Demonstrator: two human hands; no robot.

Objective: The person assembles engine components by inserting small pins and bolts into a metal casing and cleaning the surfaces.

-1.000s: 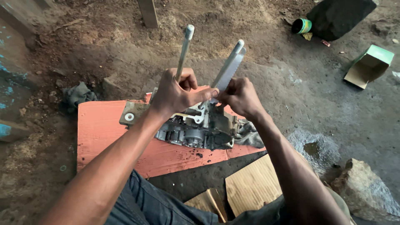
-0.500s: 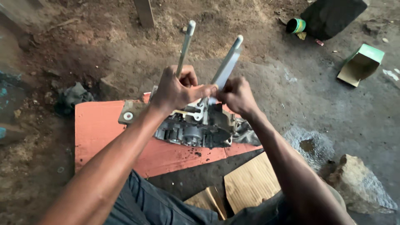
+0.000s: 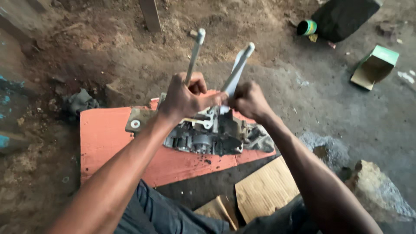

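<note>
On the far left a dark rag (image 3: 80, 102) lies crumpled on the dirt floor (image 3: 39, 173), just off the corner of the orange board (image 3: 104, 143) spread in front of you. A small metal plate (image 3: 136, 121) with a round white washer sits on the board's upper edge, near your left wrist.

Your left hand (image 3: 184, 97) is up over the middle of the board, its fingers (image 3: 197, 84) curled tight around the left metal rod (image 3: 195, 54), which rises away from you with a slight lean to the right. The thumb stretches across towards your other hand.

Under both hands the greasy engine case (image 3: 203, 136) rests on the board, gears and ribs showing on the side nearest you, and both rods stand up out of it. A grey cloth (image 3: 260, 138) is bunched against its right end, at the board's edge.

Your right hand (image 3: 249, 102) is closed into a fist at the foot of the right metal rod (image 3: 238, 67), which tilts further to the right than the first; what exactly the fingers pinch there I cannot tell, since the knuckles hide it. The two hands nearly touch.

Below, pieces of cardboard (image 3: 266, 190) lie by your knee. Further right a rock (image 3: 377, 188) sits on the floor. At the top right a black bag (image 3: 342, 17) has a green roll (image 3: 307, 27) beside it, and an open green box (image 3: 375, 67) lies well apart from everything else
</note>
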